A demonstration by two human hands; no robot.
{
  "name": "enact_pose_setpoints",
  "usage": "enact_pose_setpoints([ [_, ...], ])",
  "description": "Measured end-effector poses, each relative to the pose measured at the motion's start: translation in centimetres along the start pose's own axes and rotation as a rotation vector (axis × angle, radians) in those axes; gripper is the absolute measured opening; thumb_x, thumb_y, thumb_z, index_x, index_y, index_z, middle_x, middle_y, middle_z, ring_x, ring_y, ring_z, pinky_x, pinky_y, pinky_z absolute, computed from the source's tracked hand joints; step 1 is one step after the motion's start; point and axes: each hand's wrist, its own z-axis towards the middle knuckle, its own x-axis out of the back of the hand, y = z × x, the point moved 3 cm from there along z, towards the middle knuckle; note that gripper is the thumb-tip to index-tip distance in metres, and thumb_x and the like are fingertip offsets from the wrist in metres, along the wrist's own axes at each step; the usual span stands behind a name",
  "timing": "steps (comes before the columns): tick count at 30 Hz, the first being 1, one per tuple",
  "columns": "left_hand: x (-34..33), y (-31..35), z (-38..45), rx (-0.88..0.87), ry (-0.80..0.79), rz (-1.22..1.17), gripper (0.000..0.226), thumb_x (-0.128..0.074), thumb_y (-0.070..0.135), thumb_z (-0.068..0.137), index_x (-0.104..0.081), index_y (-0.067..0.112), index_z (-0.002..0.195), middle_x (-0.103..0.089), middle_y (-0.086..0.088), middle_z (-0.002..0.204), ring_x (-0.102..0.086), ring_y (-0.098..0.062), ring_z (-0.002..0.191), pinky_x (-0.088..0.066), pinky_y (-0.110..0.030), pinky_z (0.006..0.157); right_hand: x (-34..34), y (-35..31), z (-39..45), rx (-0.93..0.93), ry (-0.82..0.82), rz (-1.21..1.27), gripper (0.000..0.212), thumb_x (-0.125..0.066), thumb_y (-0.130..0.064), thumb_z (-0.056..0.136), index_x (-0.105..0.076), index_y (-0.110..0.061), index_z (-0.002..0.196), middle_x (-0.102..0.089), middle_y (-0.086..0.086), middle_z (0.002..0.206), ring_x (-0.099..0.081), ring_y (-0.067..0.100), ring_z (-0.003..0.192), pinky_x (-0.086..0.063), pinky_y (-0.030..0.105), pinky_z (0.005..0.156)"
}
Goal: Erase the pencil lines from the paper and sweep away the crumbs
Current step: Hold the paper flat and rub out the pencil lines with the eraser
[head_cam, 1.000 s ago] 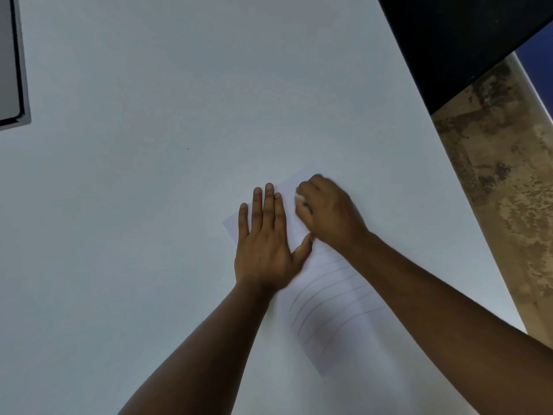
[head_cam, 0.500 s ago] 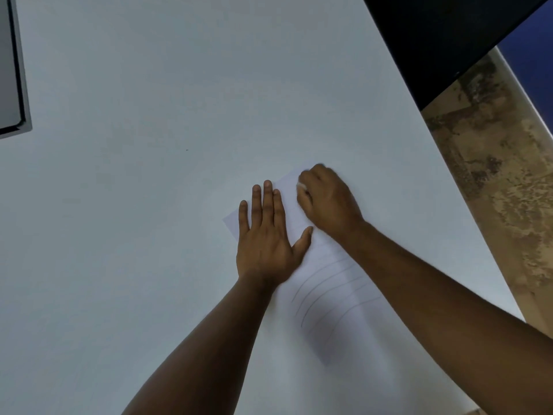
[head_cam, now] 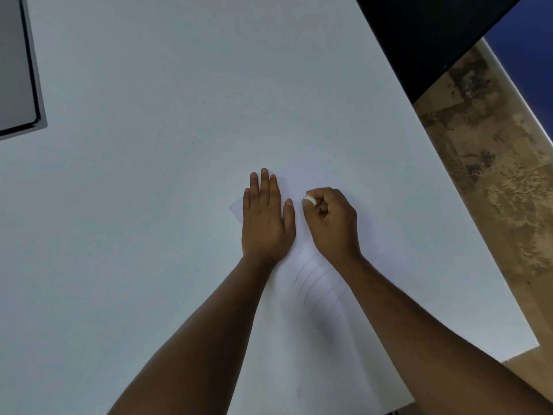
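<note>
On the white tabletop (head_cam: 149,235) the left hand (head_cam: 264,223) lay flat with straight fingers to keep the paper (head_cam: 302,178) from sliding, while the right hand (head_cam: 332,223) pinched a white eraser (head_cam: 309,200) against its far pencil lines (head_cam: 314,280).

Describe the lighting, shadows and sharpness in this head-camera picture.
Head view: dim, even, bluish light with no glare on the table; soft shadow beside the forearms; the paper barely stands out, its pencil lines faint; the eraser in the right hand is slightly soft; the left hand is sharp.
</note>
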Motion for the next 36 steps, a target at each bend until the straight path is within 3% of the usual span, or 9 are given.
enact_pose_setpoints([
  [2,1.2,-0.3,0.0,0.036,0.072,-0.116,0.061,-0.030,0.030,0.108,-0.020,0.002,0.161,-0.014,-0.015,0.171,-0.001,-0.030,0.160,-0.004,-0.043,0.130,0.1,0.4,-0.3,0.023,-0.023,0.003,0.007,-0.065,-0.011,0.092,-0.068,-0.006,0.097,-0.066,0.001,0.092,-0.057,0.007,0.076,-0.048,0.018,0.069],
  [5,2.9,-2.8,0.0,0.105,0.158,0.001,0.054,-0.039,0.018,0.108,-0.029,-0.003,0.157,-0.025,-0.020,0.167,-0.009,-0.039,0.158,-0.009,-0.050,0.128,0.3,0.8,-0.1,0.030,-0.088,0.012,0.007,-0.064,-0.011,0.092,-0.068,-0.007,0.096,-0.065,0.002,0.090,-0.059,0.012,0.075,-0.051,0.023,0.068],
  [10,3.9,-6.7,-0.1,0.259,0.106,0.192,0.059,-0.033,0.027,0.111,-0.019,0.001,0.161,-0.011,-0.018,0.171,0.000,-0.038,0.159,-0.006,-0.049,0.128,0.4,1.1,0.2,0.089,-0.180,0.000,0.005,-0.065,-0.013,0.091,-0.068,-0.010,0.094,-0.064,0.001,0.088,-0.058,0.012,0.073,-0.050,0.023,0.069],
  [16,4.0,-6.6,0.9,0.298,0.108,0.260,0.060,-0.028,0.038,0.111,-0.020,0.008,0.163,-0.011,-0.012,0.172,-0.010,-0.030,0.159,-0.013,-0.047,0.123,-1.6,-1.0,-0.5,0.208,-0.250,-0.001,0.013,-0.066,-0.013,0.092,-0.070,-0.004,0.102,-0.065,0.007,0.090,-0.060,0.013,0.074,-0.053,0.025,0.069],
  [23,2.9,-7.0,0.4,0.291,0.102,0.315,0.066,-0.024,0.044,0.110,-0.012,0.009,0.164,-0.003,-0.011,0.173,0.001,-0.029,0.160,-0.004,-0.047,0.128,-4.9,-3.1,-0.8,0.310,-0.329,-0.110,0.012,-0.064,-0.013,0.091,-0.071,-0.004,0.096,-0.062,0.008,0.086,-0.059,0.018,0.072,-0.055,0.034,0.067],
  [26,2.7,-7.1,0.4,0.249,0.094,0.333,0.063,-0.018,0.044,0.110,-0.005,0.017,0.166,0.004,-0.008,0.173,0.007,-0.029,0.160,-0.001,-0.050,0.127,-5.6,-3.4,-1.1,0.312,-0.348,-0.170,0.011,-0.064,-0.011,0.091,-0.069,-0.002,0.095,-0.062,0.011,0.088,-0.060,0.021,0.072,-0.056,0.037,0.067],
  [30,2.5,-6.9,0.6,0.152,0.052,0.343,0.057,-0.015,0.042,0.111,-0.002,0.028,0.165,0.007,0.000,0.174,0.012,-0.027,0.159,0.002,-0.057,0.126,-5.1,-3.2,-0.6,0.276,-0.277,-0.242,0.011,-0.062,-0.012,0.092,-0.066,-0.001,0.094,-0.060,0.013,0.090,-0.059,0.023,0.070,-0.056,0.035,0.064],
  [36,2.2,-7.2,0.7,0.155,0.030,0.345,0.057,-0.013,0.044,0.111,-0.006,0.028,0.165,0.000,0.002,0.174,0.012,-0.027,0.159,0.004,-0.059,0.125,-3.6,-1.5,0.8,0.095,-0.091,-0.257,0.012,-0.062,-0.017,0.092,-0.065,-0.006,0.088,-0.061,0.008,0.087,-0.057,0.016,0.070,-0.057,0.031,0.065],
])
